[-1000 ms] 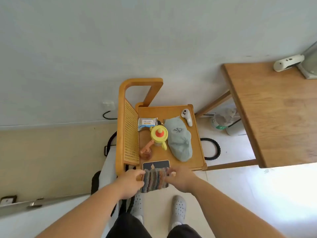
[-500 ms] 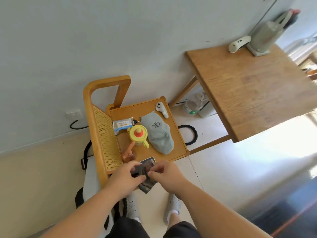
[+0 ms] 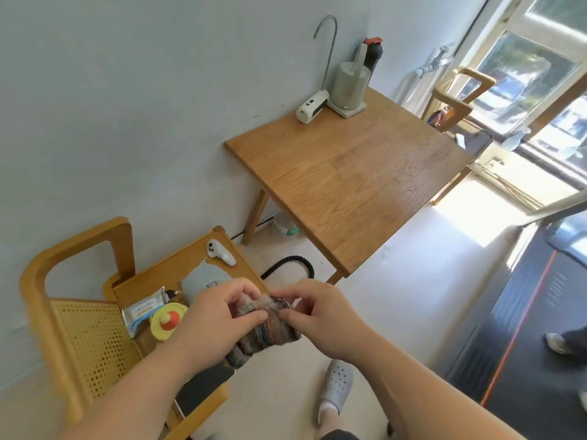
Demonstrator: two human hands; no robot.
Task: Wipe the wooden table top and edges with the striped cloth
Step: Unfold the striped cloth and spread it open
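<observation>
The striped cloth (image 3: 266, 331) is bunched up between both my hands, held in the air over the chair's front edge. My left hand (image 3: 219, 315) grips its left side with curled fingers. My right hand (image 3: 317, 312) pinches its upper right edge. The wooden table (image 3: 346, 179) stands ahead and to the right, against the wall, well apart from the cloth. Its top is mostly bare wood.
At the table's far corner stand a grey kettle-like appliance (image 3: 349, 81) and a white device (image 3: 311, 106). The wooden chair (image 3: 79, 312) at lower left carries a yellow toy (image 3: 166, 320), a packet, a grey cap and a white controller (image 3: 219, 250). Another person's feet (image 3: 565, 341) are at right.
I have lifted the cloth off the chair seat and gathered it into a bunch between both hands. My view has swung right, bringing the whole table into sight.
</observation>
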